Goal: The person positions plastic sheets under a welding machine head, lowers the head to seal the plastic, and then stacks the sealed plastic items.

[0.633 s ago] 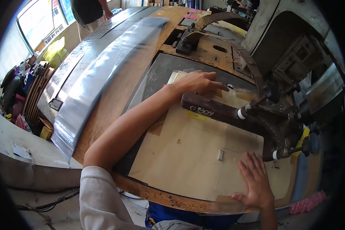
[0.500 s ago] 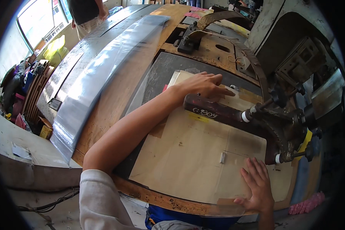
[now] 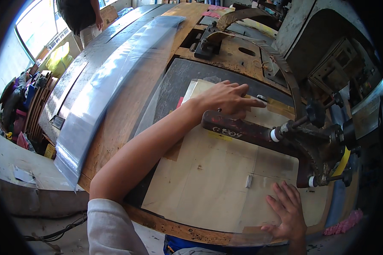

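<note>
A pale, flat board (image 3: 200, 191) lies on a dark grey plate set in the wooden worktable. Beyond a dark red metal arm (image 3: 251, 131) that crosses the board, my left hand (image 3: 230, 100) rests near its far end. One finger stretches to the right, toward a small dark-and-white piece (image 3: 262, 98); the undersides of the other fingers are hidden. My right hand (image 3: 286, 211) lies on the near right part of the board with fingers spread and holds nothing. A short whitish piece (image 3: 248, 181) sits on the board to its upper left.
Dark knobs (image 3: 315, 113) and brackets carry the metal arm at right. A curved metal strap (image 3: 281, 63) arches behind. Long clear plastic sheeting (image 3: 110, 91) covers the table's left side. A person (image 3: 78, 19) stands at the far left. Pink material (image 3: 344, 222) shows at lower right.
The whole view has shifted slightly, and the person at the far left appears further left. Both my hands keep nearly the same places on the board.
</note>
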The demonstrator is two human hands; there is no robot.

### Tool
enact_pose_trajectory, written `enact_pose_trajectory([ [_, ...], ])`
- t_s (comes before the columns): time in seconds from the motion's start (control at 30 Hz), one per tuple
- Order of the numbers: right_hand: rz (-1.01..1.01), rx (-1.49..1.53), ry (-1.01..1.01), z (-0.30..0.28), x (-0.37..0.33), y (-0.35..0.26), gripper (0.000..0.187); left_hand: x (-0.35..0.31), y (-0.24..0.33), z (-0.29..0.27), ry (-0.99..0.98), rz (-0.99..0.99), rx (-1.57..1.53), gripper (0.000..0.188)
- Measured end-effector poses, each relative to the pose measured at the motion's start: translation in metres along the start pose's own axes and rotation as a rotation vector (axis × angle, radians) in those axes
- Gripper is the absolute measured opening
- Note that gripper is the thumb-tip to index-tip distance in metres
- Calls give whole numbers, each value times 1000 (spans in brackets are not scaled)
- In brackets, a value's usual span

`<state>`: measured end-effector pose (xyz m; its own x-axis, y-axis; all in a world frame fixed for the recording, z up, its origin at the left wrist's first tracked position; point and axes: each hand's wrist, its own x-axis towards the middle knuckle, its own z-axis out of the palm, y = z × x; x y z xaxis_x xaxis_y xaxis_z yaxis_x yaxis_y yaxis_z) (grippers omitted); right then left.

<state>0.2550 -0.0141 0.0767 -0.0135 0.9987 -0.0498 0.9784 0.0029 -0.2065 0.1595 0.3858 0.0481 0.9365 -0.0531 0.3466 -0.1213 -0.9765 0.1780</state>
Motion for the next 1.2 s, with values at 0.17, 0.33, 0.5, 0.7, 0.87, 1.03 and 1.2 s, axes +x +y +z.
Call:
enact_pose_trajectory([
  [0.17, 26, 45, -51, -2, -2, 5, 73, 4, 2, -5, -105, 39, 23, 51],
  [0.33, 53, 40, -33, -3, 3, 9, 75, 3, 1, -2, -89, 8, 8, 49],
  [0.5, 87, 57, -7, 1, 5, 9, 78, 0, -1, 0, -53, -12, -10, 48],
  [0.7, 99, 51, -14, -1, 4, 7, 80, 2, 2, 2, 46, 38, -34, 46],
  [0.87, 96, 94, -48, -4, 8, 6, 80, 0, -1, -2, -2, 12, -18, 46],
  [1.03, 86, 137, -43, -6, 11, 7, 77, 1, -3, -2, -25, -23, -27, 49],
  [1.2, 82, 98, -58, -6, 9, 9, 65, 9, -3, -1, -84, -56, 41, 55],
])
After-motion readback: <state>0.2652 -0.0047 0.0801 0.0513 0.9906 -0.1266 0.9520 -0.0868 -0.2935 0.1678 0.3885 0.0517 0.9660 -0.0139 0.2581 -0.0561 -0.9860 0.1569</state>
